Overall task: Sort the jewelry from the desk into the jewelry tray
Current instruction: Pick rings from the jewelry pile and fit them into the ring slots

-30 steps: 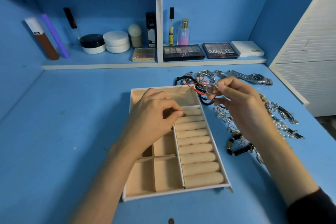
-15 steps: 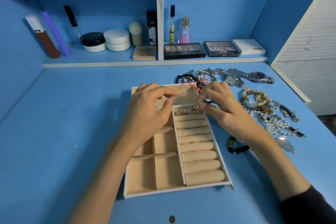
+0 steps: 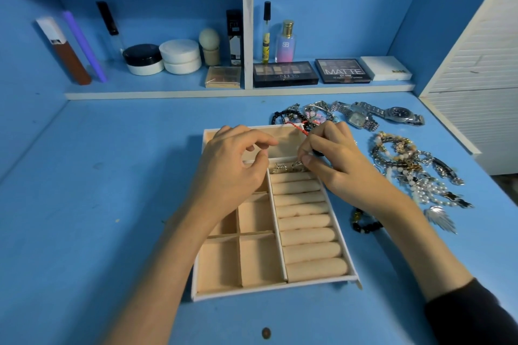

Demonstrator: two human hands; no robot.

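A beige jewelry tray with square compartments and a column of ring rolls lies on the blue desk. Two small metal rings sit in its top ring slot: one stands free, the other is under my right fingertips. My right hand pinches that ring at the slot. My left hand hovers over the tray's upper left, fingers curled, holding nothing. Piles of bracelets and necklaces and watches lie on the desk to the right.
A black bead bracelet and a silver leaf pendant lie right of the tray. A shelf at the back holds makeup palettes, jars and bottles. A white louvered cabinet stands at the right. A small brown spot marks the desk's front.
My right hand brought a ring from above the jewelry pile down to the tray's top ring slot. My left hand let go of its ring there and lifted slightly.
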